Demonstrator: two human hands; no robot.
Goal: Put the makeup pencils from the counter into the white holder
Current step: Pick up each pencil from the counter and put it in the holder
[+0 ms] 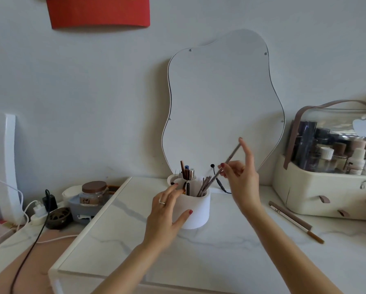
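The white holder (199, 211) stands mid-counter with several pencils and brushes upright in its compartments. My left hand (167, 215) grips its left side, thumb on the front wall. My right hand (240, 177) pinches a thin brown makeup pencil (231, 157) that slants down to the left, its lower end at the holder's right compartment. Another brown pencil (295, 221) lies flat on the marble counter (156, 251) to the right, in front of the cream case.
A wavy mirror (220, 102) leans on the wall behind the holder. A cream cosmetics case (326, 192) with a clear lid stands at right. A glass jar (94, 193), chargers and a black cable (29, 247) crowd the lower surface at left.
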